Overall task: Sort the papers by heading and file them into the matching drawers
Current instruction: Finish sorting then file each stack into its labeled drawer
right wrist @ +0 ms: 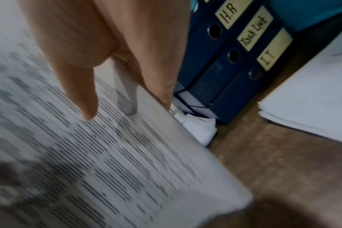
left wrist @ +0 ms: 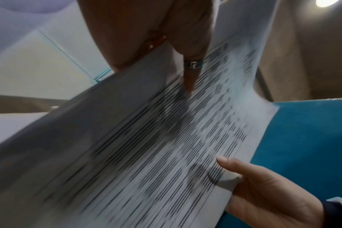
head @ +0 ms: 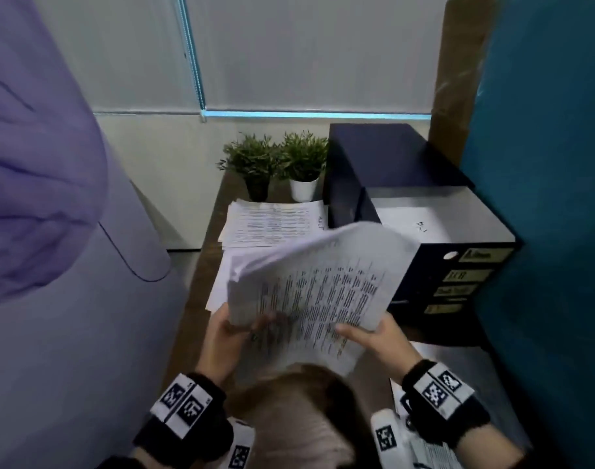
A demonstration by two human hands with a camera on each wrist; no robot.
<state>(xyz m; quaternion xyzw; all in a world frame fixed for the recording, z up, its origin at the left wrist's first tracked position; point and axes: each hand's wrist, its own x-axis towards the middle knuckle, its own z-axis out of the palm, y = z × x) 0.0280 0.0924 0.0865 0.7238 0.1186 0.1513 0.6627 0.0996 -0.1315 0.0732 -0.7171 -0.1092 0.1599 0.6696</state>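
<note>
Both hands hold the sheaf of papers above the desk: left hand pinches the near-left corner, right hand the near-right edge. The top drawer stands open. We should square the edges, read the heading, then lower flat.

Both your arms reach forward, raised in front of you, wrists wrapped in black bands bearing square black-and-white markers. Your left hand grips the left edge of a sheaf of papers, thumb lying on the top page and a patterned ring on one finger. Your right hand holds the right edge, thumb pressed flat on the printed face with the fingers curled underneath. The two hands sit near each other, at about the same height.
</note>
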